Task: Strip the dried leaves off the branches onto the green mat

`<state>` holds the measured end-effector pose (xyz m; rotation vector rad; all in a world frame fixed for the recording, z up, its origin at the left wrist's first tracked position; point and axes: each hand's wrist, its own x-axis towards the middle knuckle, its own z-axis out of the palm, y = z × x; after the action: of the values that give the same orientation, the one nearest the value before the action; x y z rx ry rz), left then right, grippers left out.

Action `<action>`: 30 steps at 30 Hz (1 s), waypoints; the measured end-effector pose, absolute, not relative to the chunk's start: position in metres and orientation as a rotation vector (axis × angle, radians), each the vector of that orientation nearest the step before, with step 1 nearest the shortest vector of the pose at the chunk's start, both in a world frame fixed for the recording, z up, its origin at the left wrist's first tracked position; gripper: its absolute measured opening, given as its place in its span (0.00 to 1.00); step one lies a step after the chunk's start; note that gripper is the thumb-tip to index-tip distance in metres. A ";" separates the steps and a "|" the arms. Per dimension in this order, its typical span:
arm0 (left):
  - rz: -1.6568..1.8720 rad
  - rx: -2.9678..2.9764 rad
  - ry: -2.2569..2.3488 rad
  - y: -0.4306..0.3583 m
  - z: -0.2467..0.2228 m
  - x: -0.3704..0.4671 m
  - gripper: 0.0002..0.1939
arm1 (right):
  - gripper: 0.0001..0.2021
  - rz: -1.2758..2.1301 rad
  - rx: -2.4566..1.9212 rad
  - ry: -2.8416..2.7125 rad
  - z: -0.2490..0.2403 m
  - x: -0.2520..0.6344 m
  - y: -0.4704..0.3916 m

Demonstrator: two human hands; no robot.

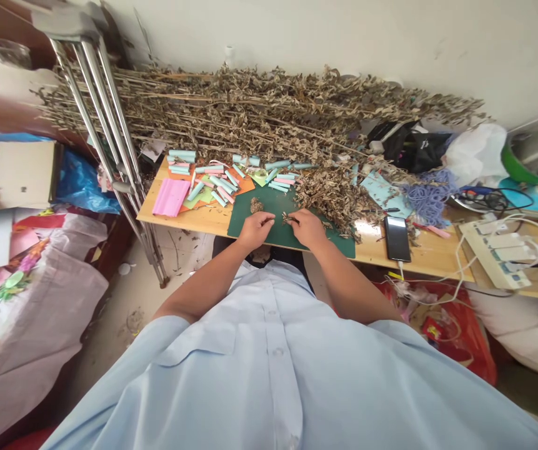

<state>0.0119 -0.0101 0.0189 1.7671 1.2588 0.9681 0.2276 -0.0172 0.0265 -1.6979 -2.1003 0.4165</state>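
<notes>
My left hand (257, 230) is over the green cutting mat (269, 206), its fingers curled together; whatever they may pinch is too small to make out. A small clump of dried leaves (256, 205) lies on the mat just beyond it. Facing it, my right hand (308, 229) pinches a few dried leaf bits (288, 218) at the fingertips. Right beside that hand, a loose heap of dried leaves (332, 199) covers the mat's right part. Past the mat lie several pale blue and pink paper rolls (224, 185) on coloured sheets.
Long dried stalks (231, 112) are piled along the wall. At left, metal crutches (109, 119) lean by the table. A pink paper stack (172, 197) sits at the left edge. To the right are a phone (397, 239), purple cord (432, 195) and a power strip (496, 253).
</notes>
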 end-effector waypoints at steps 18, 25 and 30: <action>0.690 2.260 1.251 0.005 0.022 0.031 0.18 | 0.09 0.355 -1.522 -2.019 0.027 0.225 -0.024; 0.596 2.360 1.257 0.009 0.020 0.037 0.12 | 0.09 0.314 -1.430 -2.084 0.023 0.219 -0.022; 0.631 2.289 1.309 0.009 0.019 0.036 0.13 | 0.08 0.325 -1.434 -1.998 0.016 0.211 -0.022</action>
<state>0.0361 0.0092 0.0195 2.2889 1.3092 0.6310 0.2105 -0.0220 0.0164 -1.4342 -1.9985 0.3250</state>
